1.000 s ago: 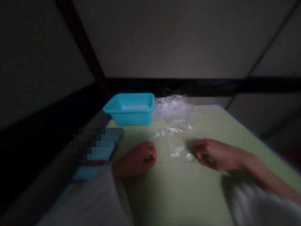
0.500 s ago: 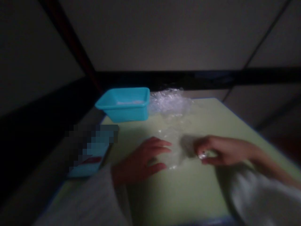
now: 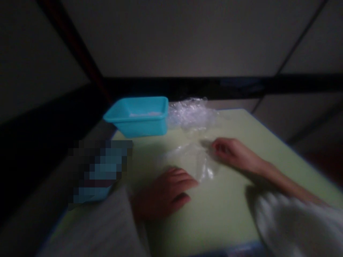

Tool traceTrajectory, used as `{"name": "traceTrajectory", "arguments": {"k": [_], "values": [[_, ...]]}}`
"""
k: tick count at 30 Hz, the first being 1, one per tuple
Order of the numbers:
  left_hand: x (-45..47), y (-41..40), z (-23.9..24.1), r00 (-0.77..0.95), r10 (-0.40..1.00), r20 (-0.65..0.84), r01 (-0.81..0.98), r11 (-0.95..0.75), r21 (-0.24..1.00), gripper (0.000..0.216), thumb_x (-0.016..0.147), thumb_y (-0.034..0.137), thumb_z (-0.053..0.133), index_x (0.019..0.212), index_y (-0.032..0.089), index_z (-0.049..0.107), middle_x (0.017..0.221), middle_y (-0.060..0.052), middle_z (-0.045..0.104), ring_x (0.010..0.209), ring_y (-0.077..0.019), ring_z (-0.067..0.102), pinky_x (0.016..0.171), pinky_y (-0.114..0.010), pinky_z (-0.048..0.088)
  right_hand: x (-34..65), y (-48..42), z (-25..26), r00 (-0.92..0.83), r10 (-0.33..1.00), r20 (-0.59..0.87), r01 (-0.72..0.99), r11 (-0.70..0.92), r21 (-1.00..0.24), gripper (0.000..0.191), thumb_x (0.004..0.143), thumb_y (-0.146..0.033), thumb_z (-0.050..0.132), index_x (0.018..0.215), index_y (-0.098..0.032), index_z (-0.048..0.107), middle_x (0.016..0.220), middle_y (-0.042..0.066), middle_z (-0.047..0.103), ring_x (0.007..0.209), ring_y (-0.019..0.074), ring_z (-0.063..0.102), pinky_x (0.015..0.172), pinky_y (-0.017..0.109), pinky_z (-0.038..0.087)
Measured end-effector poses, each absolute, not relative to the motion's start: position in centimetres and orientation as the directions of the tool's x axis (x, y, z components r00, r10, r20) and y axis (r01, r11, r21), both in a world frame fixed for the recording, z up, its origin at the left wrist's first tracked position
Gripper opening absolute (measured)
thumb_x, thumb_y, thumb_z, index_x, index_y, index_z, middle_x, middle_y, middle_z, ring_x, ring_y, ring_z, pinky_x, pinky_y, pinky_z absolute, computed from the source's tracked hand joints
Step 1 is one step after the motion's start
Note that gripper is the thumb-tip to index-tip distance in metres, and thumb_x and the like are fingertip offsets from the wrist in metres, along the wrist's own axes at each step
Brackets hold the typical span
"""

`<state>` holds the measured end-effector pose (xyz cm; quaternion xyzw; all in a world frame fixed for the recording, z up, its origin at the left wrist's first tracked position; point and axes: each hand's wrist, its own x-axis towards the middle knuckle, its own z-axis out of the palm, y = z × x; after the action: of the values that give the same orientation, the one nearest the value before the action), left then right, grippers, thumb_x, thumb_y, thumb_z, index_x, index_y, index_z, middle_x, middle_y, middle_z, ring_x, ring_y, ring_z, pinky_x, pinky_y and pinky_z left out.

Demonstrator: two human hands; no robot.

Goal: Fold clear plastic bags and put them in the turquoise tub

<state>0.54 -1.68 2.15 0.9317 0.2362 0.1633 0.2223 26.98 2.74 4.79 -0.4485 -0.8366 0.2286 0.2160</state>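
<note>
Thin clear plastic bag (image 3: 197,162) is laid flat on pale green table top (image 3: 230,214), between both hands. Its far right corner is pinched by right hand (image 3: 232,152), fingers pressed together. Its near left edge is touched by left hand (image 3: 164,194), fingers spread flat on table. Crumpled clear plastic heap (image 3: 191,114) is seen beyond bag, just beside turquoise rectangular plastic tub (image 3: 138,116). Picture is dim and blurred.

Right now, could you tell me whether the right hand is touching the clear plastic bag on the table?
Touching. In the head view the right hand has its fingertips pinched on the far edge of the clear plastic bag, lifting it slightly.
</note>
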Motion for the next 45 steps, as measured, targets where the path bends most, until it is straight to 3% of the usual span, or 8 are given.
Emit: {"name": "traceTrajectory", "arguments": {"k": [6,10,15,24,31,34,38,45], "values": [[0.6,-2.1,2.3,0.822,0.54,0.18,0.393,-0.767,0.507,0.028,0.087,0.022,0.051,0.115,0.018,0.055,0.107,-0.007,0.064,0.101,-0.0202,0.055,0.096,-0.036,0.038,26.3,2.2,4.8,-0.597,0.769,0.228,0.516,0.586,-0.625,0.012,0.088,-0.022,0.049,0.079,-0.016,0.054,0.069,0.0,0.055,0.059,0.0109,0.05,0.055,0.022,0.04],[0.6,-2.1,2.5,0.841,0.516,0.164,0.4,-0.796,0.454,0.032,0.089,0.031,0.051,0.118,0.017,0.055,0.116,-0.011,0.058,0.107,-0.0234,0.05,0.097,-0.039,0.038,26.0,2.3,3.9,-0.764,0.596,0.249,0.439,0.762,-0.477,0.02,0.09,-0.03,0.051,0.1,-0.014,0.058,0.097,0.009,0.06,0.092,0.0191,0.056,0.08,0.033,0.046],[0.4,-1.8,2.0,0.863,0.49,0.127,0.417,-0.831,0.368,0.039,0.087,0.04,0.053,0.121,0.021,0.056,0.128,-0.014,0.049,0.116,-0.03,0.043,0.099,-0.047,0.035,26.9,3.1,2.3,-0.808,0.558,0.191,0.483,0.812,-0.327,0.068,0.085,-0.047,0.056,0.14,-0.016,0.031,0.145,0.018,0.031,0.135,0.0296,0.026,0.106,0.049,0.028],[0.3,-1.7,1.7,0.877,0.449,0.171,0.345,-0.836,0.427,0.04,0.092,0.042,0.045,0.125,0.021,0.051,0.13,-0.01,0.053,0.118,-0.0248,0.045,0.102,-0.041,0.033,29.0,3.6,2.6,-0.831,0.554,0.057,0.487,0.772,-0.408,0.095,0.073,-0.053,0.067,0.147,-0.022,0.015,0.153,0.014,0.013,0.14,0.0323,0.009,0.111,0.054,0.01],[1.0,-2.9,2.5,0.896,0.375,0.237,0.23,-0.85,0.474,0.042,0.091,0.044,0.045,0.124,0.018,0.051,0.119,-0.01,0.062,0.111,-0.023,0.051,0.099,-0.037,0.035,28.4,3.9,4.1,-0.674,0.707,0.215,0.561,0.679,-0.474,0.046,0.09,-0.037,0.051,0.132,-0.018,0.044,0.127,0.013,0.054,0.116,0.0242,0.051,0.097,0.044,0.042],[0.7,-2.6,1.9,0.773,0.546,0.322,0.388,-0.809,0.441,0.031,0.09,0.032,0.049,0.117,0.02,0.053,0.116,-0.008,0.062,0.109,-0.0225,0.053,0.1,-0.039,0.035,28.1,4.3,3.4,-0.657,0.706,0.265,0.595,0.701,-0.393,0.035,0.092,-0.033,0.05,0.123,-0.017,0.052,0.118,0.012,0.059,0.11,0.0245,0.054,0.094,0.045,0.043],[-0.7,-0.4,0.6,0.35,0.876,0.333,0.737,-0.477,0.479,0.026,0.084,0.026,0.051,0.109,0.019,0.054,0.114,-0.009,0.058,0.111,-0.0256,0.05,0.097,-0.044,0.038,27.8,4.6,2.3,-0.711,0.662,0.237,0.59,0.745,-0.311,0.04,0.092,-0.035,0.048,0.128,-0.017,0.048,0.119,0.013,0.059,0.113,0.0264,0.052,0.096,0.05,0.04],[-1.3,1.9,0.1,0.267,0.945,0.19,0.742,-0.327,0.586,0.009,0.074,0.024,0.059,0.079,0.017,0.057,0.081,-0.002,0.057,0.083,-0.0194,0.054,0.076,-0.033,0.045,27.1,4.1,2.2,-0.76,0.558,0.332,0.471,0.826,-0.311,0.033,0.092,-0.035,0.049,0.12,-0.017,0.053,0.118,0.013,0.059,0.112,0.0244,0.052,0.097,0.048,0.039]]}}
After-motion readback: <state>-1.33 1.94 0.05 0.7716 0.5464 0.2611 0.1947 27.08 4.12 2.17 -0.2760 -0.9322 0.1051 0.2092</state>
